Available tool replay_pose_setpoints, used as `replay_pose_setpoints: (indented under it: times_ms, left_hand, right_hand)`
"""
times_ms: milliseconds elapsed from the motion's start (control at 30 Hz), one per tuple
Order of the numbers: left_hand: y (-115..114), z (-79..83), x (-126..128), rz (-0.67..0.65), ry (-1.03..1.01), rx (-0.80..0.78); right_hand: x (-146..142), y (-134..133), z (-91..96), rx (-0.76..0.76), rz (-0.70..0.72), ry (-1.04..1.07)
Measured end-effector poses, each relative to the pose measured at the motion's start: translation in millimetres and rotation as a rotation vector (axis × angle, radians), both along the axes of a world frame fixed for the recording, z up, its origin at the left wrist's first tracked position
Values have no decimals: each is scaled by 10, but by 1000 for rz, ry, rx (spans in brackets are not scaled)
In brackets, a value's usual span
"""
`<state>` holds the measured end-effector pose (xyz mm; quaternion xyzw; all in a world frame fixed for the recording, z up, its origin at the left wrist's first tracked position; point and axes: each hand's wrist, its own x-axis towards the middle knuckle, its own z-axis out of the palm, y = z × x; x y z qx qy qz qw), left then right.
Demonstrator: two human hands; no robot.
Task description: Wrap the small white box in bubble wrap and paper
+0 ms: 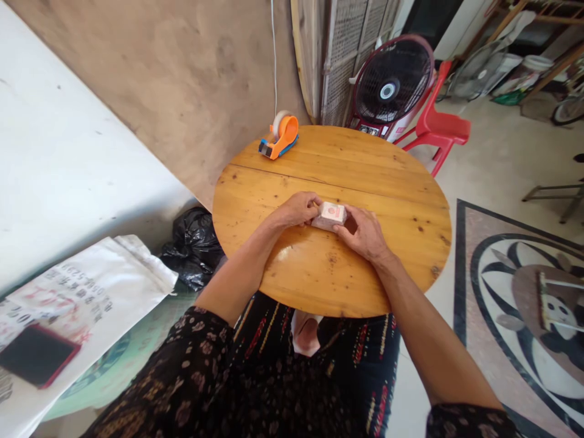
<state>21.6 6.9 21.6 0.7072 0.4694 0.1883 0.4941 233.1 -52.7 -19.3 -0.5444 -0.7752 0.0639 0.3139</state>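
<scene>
One box [330, 215] runs lengthwise, stamp up, between both hands [365, 233].

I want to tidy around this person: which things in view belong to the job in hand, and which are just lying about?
In the job, apparently:
small box, between left hand and right hand
wooden table
perhaps tape dispenser, untouched on the table

Just lying about:
fan
red chair
phone on white sack
black plastic bag

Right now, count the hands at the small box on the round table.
2: the left hand at the left end of the small box, and the right hand at its right end. No other hands show.
</scene>
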Motion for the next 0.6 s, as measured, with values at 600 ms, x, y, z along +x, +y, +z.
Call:
replay_pose_setpoints:
  times_ms: [600]
  left_hand:
    - [41, -151, 70, -11, -149, 706]
  right_hand:
    - [0, 31, -54, 35, -15, -22]
